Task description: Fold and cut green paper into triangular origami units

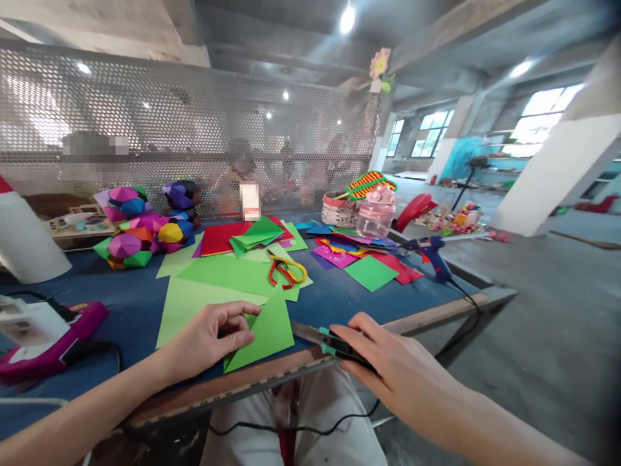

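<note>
My left hand (220,336) is closed at the near edge of the table, thumb and curled fingers on a folded sheet of green paper (269,330). Part of the fold is hidden behind the fingers. In my right hand (376,353) is a utility knife (334,343) with a teal and black handle. Its blade is out and points left, close to the paper's right edge. Beyond the paper, scissors (287,270) with red and yellow handles rest on light green sheets (194,310).
Coloured paper (371,273), a blue glue gun (433,255), a pink bottle (376,217) and a basket (337,210) stand to the right. Folded paper balls (129,246), a white cone (29,239) and a magenta power strip (63,346) lie left. A perforated screen (184,129) stands behind.
</note>
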Action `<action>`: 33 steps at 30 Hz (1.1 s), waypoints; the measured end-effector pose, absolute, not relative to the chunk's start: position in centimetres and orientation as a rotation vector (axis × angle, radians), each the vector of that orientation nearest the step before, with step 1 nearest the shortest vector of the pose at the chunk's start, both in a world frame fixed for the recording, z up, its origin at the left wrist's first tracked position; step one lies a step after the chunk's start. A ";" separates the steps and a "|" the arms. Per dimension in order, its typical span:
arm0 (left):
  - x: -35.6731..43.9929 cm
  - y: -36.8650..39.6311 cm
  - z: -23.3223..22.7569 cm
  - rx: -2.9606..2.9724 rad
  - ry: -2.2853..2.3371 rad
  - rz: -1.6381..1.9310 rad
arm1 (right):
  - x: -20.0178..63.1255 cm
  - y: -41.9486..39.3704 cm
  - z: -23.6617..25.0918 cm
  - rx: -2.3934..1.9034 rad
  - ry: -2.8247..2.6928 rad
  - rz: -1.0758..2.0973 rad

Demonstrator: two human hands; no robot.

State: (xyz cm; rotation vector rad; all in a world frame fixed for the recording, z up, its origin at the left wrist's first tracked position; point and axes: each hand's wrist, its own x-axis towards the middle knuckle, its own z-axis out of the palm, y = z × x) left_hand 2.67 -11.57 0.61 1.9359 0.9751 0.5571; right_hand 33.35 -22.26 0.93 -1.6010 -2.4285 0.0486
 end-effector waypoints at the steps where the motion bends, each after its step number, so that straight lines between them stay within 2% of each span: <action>1: 2.6 -11.6 0.7 1.942 0.979 0.546 | 33.1 -22.5 0.9 -1.591 -2.439 0.055; 4: 2.5 -11.6 1.1 2.043 0.980 0.509 | 32.7 -22.9 0.9 -1.563 -2.467 0.044; 8: 2.7 -11.2 2.7 2.550 0.885 0.508 | 32.4 -23.1 0.7 -1.515 -2.497 -0.009; 12: 3.7 -9.8 4.0 2.871 0.505 0.185 | 32.2 -23.2 0.9 -1.469 -2.541 -0.095; 17: 4.6 -8.0 3.2 2.840 0.346 -0.158 | 31.8 -23.5 0.5 -1.358 -2.595 -0.254; 33: 4.4 -7.6 2.1 2.801 0.373 -0.151 | 30.1 -24.9 1.3 -1.398 -2.595 -0.139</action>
